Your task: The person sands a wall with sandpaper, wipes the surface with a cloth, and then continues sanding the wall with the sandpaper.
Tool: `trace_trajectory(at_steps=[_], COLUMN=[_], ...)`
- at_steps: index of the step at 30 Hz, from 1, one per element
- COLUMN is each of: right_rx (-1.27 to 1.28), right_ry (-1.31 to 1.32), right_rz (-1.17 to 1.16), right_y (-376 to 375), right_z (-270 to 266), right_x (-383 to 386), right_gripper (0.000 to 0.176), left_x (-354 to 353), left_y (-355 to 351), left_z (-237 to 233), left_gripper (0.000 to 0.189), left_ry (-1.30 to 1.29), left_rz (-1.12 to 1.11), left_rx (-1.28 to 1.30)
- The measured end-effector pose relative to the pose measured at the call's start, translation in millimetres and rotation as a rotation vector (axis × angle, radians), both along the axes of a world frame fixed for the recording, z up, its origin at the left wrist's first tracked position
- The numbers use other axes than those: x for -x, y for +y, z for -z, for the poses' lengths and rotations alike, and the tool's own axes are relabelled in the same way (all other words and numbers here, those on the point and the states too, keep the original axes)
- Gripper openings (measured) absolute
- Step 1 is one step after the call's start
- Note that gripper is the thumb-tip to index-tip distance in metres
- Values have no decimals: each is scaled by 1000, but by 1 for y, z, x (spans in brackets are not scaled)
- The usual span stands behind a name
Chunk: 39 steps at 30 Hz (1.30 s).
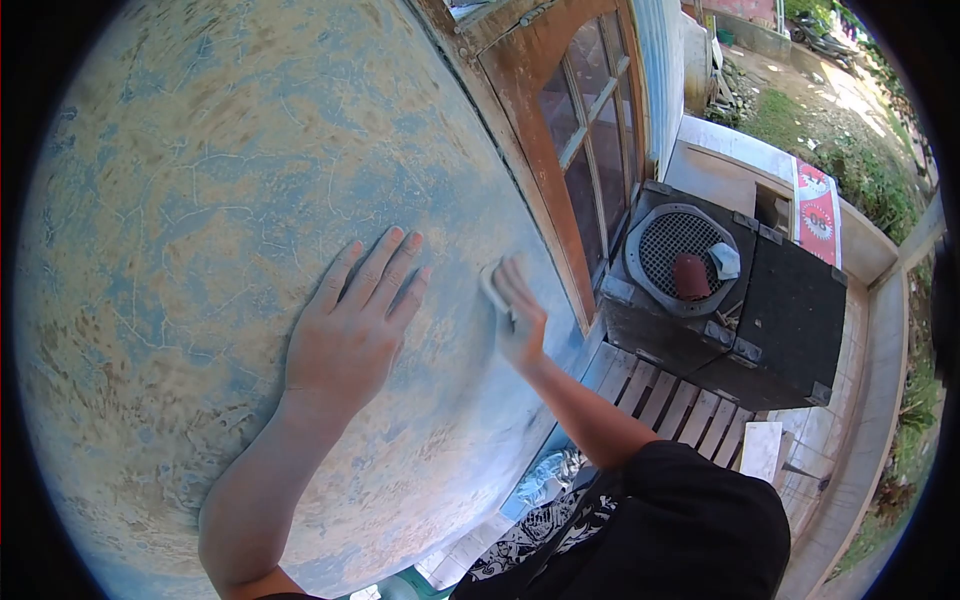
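Observation:
Flat against a blotchy blue and tan wall [210, 230] lies my left hand [350, 330], its fingers stretched out and holding nothing. The wall's paint looks worn, with fine pale cracks and patches. To the right, close to the wooden window frame [535, 190], my right hand [522, 315] presses a pale sanding pad [491, 287] to the wall. That hand is slightly blurred, and its fingers cover most of the pad. Pale dust coats my left hand and forearm.
A black speaker cabinet [785, 310] stands at right; a red-brown curled sheet [690, 277] and a crumpled white piece [725, 261] rest on its round grille [660, 235]. Below is a slatted wooden bench [665, 395] beside a white tile [762, 450]. A low wall [880, 350] borders the porch.

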State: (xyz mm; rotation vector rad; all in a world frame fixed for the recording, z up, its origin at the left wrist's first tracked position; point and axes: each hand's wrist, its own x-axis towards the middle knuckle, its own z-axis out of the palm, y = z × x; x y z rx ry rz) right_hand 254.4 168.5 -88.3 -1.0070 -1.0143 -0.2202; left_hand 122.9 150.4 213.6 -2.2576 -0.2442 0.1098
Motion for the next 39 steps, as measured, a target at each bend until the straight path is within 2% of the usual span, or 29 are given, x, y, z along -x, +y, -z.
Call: trace_trajectory(at_steps=[2, 5, 6, 7, 9, 11, 14, 17, 18, 19, 21, 23, 25, 26, 28, 29, 31, 32, 34, 37, 39], right_rx=[112, 137, 168, 165, 102, 49, 136, 179, 142, 133, 129, 110, 187, 193, 157, 162, 184, 189, 97, 57, 140], right_ry=[353, 325, 185, 186, -89, -188, 368, 359, 182, 185, -117, -197, 136, 136, 631, 631, 330, 332, 13, -19, 318], right_rz=[125, 28, -23, -23, -201, -107, 77, 61, 21, 26, -174, -129, 21, 18, -3, 0, 65, 65, -127, 3, 71], right_y=[6, -16, -32, -42, -52, -31, -6, -22, -30, -38, -51, -38, -23, -16, -4, -5, -24, -35, -47, -20, -7], right_z=[-1, -38, -47, -50, -51, -27, -13, -59, -62, -62, -60, -34, -20, -19, -31, -37, -64, -64, -64, -26, -31], right_x=[-17, 9, 20, 27, 37, 21, -8, 16, 23, 29, 33, 16, -3, -8, -12, -3, 22, 32, 47, 17, -11], right_gripper=[55, 54, 53, 53, 54, 51, 46, 48, 51, 51, 53, 51, 50, 50, 52, 52, 52, 52, 50, 48, 49], left_x=[0, -1, -2, -2, -1, 0, 0, -1, 0, -1, -2, -1, -3, -2, -3, -4, -4, -3, -3, -1, 1], left_y=[-1, -1, -1, 0, 0, 1, -2, 0, 0, -1, -1, -1, 0, -1, -2, -2, -2, -2, -3, -2, -2], left_z=[1, 3, 4, 5, 6, 6, 6, 7, 7, 8, 6, 3, 1, 2, 3, 4, 4, 4, 4, 5, 6], left_gripper=[44, 44, 44, 44, 44, 43, 41, 41, 41, 41, 41, 41, 41, 41, 42, 43, 42, 41, 41, 40, 39], left_ry=[-24, -14, -16, -18, -12, -24, -20, -33, -31, -43, -54, -61, -71, -72, -60, -50, -56, -60, -61, -63, -75], left_rz=[5, 9, 10, 8, 6, 22, 37, 45, 46, 37, 39, 39, 43, 44, 38, 36, 35, 30, 29, 40, 36], left_rx=[-5, -1, -4, 10, 22, 8, -14, -12, -16, -5, 3, 17, 13, 17, -18, -62, -52, -48, -47, -45, -37])
